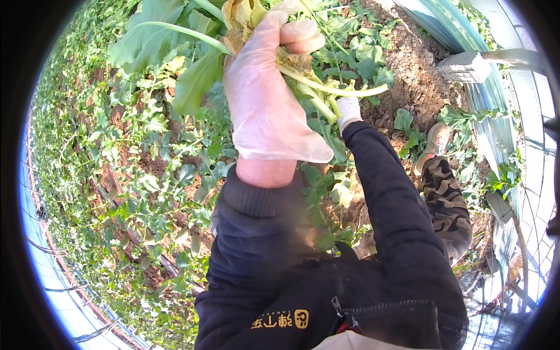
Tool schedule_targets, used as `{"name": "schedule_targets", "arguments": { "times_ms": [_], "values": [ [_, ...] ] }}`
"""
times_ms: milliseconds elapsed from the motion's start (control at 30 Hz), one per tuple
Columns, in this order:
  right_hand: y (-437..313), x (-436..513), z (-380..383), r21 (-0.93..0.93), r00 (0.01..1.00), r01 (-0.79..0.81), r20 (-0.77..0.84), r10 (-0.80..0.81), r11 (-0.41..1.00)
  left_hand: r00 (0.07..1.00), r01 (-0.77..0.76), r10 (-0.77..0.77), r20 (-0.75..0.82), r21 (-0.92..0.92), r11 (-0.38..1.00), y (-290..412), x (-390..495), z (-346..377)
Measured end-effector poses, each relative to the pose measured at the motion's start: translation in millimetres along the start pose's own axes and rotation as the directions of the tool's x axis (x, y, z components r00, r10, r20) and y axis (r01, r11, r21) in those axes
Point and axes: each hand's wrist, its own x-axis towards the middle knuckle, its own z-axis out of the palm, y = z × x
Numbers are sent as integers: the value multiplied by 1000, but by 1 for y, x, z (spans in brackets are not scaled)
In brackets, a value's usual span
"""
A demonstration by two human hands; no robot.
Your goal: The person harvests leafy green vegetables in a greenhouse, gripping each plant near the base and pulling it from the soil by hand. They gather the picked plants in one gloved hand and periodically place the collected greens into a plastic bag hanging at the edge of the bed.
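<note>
My left hand [271, 87], in a thin translucent glove, grips a bunch of leafy greens by its pale stalks [321, 103]. Broad green leaves [192, 65] spread out to the left of the fist, and withered yellow-brown leaves [238, 22] cling around it. The cut or broken stalk ends point down and right. Beyond these ends is my right hand [349, 111], in a white glove, low among the plants. Its fingers are mostly hidden, so whether it holds anything cannot be told.
Dense leafy plants [148, 175] cover the soil on the left. Bare brown soil [407, 57] shows at the upper right, beside a squared block [463, 68] and bluish plastic sheeting [490, 118]. A shoe [433, 144] stands among plants. White paving [533, 175] edges the right.
</note>
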Motion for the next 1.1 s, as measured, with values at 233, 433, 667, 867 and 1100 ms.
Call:
{"name": "schedule_targets", "arguments": {
  "times_ms": [233,433,667,867,1100],
  "values": [
    [-22,-9,-17,42,984,83,-159,-75,996,991,25,-21,-129,31,999,-5,0,9],
    [-37,-12,-24,649,928,47,-309,207,759,949,63,-27,-313,106,992,-6,-9,23],
    [-38,2,-40,124,964,47,-264,-13,991,960,40,-12,-279,97,995,-9,-8,21],
    [-40,23,-129,-189,956,87,293,-29,978,974,66,-42,-224,100,993,-12,-7,15],
    [-82,-28,-267,299,943,-167,327,63,940,995,81,-63,-74,285,955,-19,-14,20]
  ]
}}
